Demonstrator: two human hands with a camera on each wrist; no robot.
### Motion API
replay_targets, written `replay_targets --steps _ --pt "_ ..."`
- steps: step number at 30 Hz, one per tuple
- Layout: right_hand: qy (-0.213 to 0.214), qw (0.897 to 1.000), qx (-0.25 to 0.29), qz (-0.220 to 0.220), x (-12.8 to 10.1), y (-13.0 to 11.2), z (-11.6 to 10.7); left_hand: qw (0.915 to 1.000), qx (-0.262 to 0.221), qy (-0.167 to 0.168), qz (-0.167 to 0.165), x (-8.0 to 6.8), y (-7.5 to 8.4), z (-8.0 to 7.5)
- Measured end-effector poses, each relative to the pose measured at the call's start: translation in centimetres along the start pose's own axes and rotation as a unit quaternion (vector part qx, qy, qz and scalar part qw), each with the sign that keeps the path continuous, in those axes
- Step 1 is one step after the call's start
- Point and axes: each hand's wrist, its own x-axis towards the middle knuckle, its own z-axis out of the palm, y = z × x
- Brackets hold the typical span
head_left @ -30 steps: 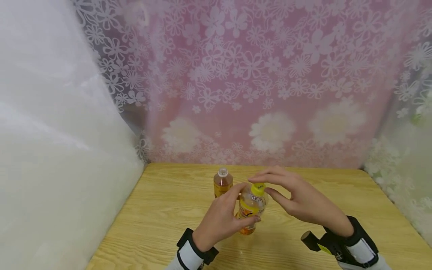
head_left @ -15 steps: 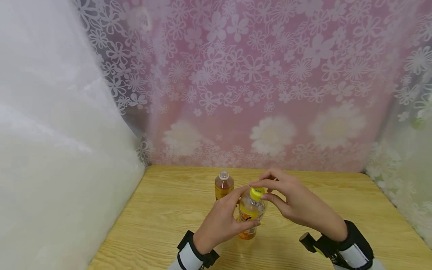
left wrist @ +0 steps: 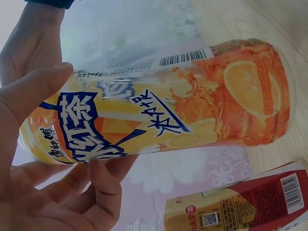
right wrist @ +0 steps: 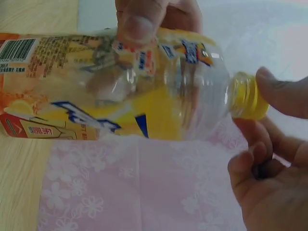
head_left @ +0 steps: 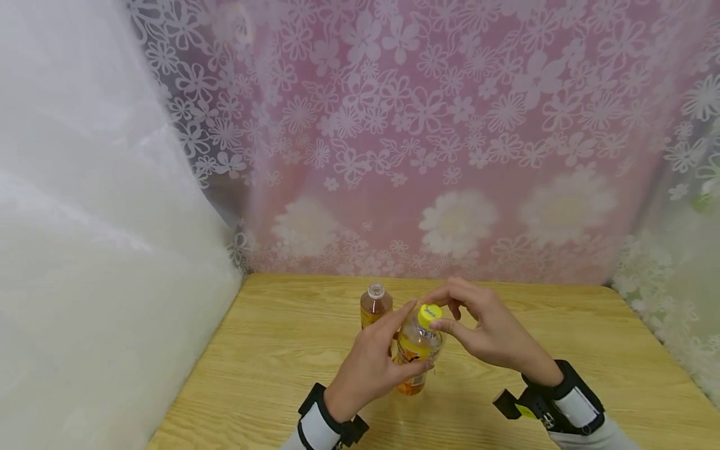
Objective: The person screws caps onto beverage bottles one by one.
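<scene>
Gripping the orange drink bottle [head_left: 415, 353] around its label, the left hand [head_left: 368, 369] is holding it upright above the bench [head_left: 270, 350], neck tilted slightly rightward. The right hand [head_left: 484, 328] is pinching the yellow cap [head_left: 430, 314] on top, nearer than the left.

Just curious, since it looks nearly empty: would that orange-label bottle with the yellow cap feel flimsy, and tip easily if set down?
The orange-label bottle is probably light: its clear upper part shows no drink in the right wrist view. The thin plastic likely dents under the left hand. Tall and narrow, it may tip if nudged.
</scene>
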Motion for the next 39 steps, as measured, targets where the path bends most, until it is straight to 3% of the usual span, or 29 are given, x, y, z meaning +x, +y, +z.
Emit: replay_targets --steps 4,7,14,20,26,30,32,35,39 --pt "0.036 0.998 -0.034 0.033 -0.1 -0.2 0.6 0.9998 -0.010 0.000 -0.019 0.0 0.3 0.2" --pt "0.034 0.998 -0.042 0.045 -0.2 -0.5 0.5 0.9995 -0.022 -0.006 -0.022 0.0 0.3 0.2" --pt "-0.032 0.999 0.019 -0.021 0.4 -0.7 -0.5 0.9991 -0.029 -0.030 0.007 0.0 -0.2 0.1" --pt "0.005 0.995 -0.074 -0.064 0.7 -1.1 0.2 0.9989 -0.042 -0.008 0.019 0.5 -0.5 0.2" --pt "0.092 0.980 -0.174 -0.007 -0.1 -2.8 1.8 0.9989 -0.038 0.018 0.022 0.3 -0.3 0.7" --pt "0.097 0.969 -0.223 0.036 -0.4 -3.8 2.5 0.9991 -0.036 0.020 0.010 -0.1 -0.2 0.9" --pt "0.070 0.977 -0.194 0.058 -0.4 -3.8 2.0 0.9990 -0.044 0.009 0.005 -0.2 -0.3 0.9" --pt "0.015 0.992 -0.106 0.068 -0.3 -3.0 0.5 0.9978 -0.065 -0.010 0.004 -0.2 -0.5 0.5" --pt "-0.041 0.999 -0.027 0.021 -0.1 -1.7 -1.4 0.9960 -0.083 -0.029 0.018 0.1 -0.7 -0.1"
